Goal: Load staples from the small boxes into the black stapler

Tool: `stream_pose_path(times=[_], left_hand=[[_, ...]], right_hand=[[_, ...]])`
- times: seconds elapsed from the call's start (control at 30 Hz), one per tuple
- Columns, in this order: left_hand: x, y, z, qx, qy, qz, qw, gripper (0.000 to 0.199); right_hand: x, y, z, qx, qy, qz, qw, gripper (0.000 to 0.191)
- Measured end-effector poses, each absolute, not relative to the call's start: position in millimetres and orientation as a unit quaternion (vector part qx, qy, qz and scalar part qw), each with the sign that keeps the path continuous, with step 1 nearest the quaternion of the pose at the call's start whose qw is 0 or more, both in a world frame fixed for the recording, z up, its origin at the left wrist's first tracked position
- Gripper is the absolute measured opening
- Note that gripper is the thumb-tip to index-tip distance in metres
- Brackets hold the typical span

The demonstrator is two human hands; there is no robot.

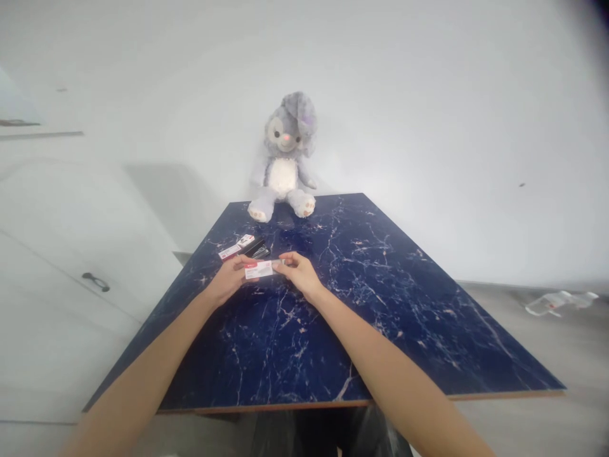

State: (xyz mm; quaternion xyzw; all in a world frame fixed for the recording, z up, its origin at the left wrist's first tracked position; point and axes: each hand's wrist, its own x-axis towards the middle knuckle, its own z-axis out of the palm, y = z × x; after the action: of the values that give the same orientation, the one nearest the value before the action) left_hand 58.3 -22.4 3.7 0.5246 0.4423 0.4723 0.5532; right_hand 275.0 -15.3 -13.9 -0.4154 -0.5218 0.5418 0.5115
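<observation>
Near the middle of the frame, two bare hands meet over a dark blue marbled surface [380, 304]. The left hand [229, 279] and right hand [299, 271] pinch opposite ends of a small white and red box [259, 269], held between them. Just above lie a second small box [236, 247] and a black stapler [257, 249]. A grey plush rabbit [287, 158] sits at the far edge.
</observation>
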Motion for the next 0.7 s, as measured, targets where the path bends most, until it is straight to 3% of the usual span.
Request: stream_pose_path(times=[0.17,0.5,0.7], left_hand=[[56.3,-18.0,-0.2,0.508,0.444,0.49,0.552,0.032],[62.0,-20.3,-3.7,0.493,0.441,0.489,0.569,0.031],[62.4,-19.1,-1.3,0.482,0.446,0.514,0.552,0.032]], right_hand=[[274.8,-15.6,-11.0,-0.384,-0.48,0.587,0.526,0.039],[269.5,-13.6,-21.1,-0.433,-0.526,0.5,0.535,0.04],[269.6,-14.1,-13.9,-0.395,-0.441,0.581,0.559,0.03]])
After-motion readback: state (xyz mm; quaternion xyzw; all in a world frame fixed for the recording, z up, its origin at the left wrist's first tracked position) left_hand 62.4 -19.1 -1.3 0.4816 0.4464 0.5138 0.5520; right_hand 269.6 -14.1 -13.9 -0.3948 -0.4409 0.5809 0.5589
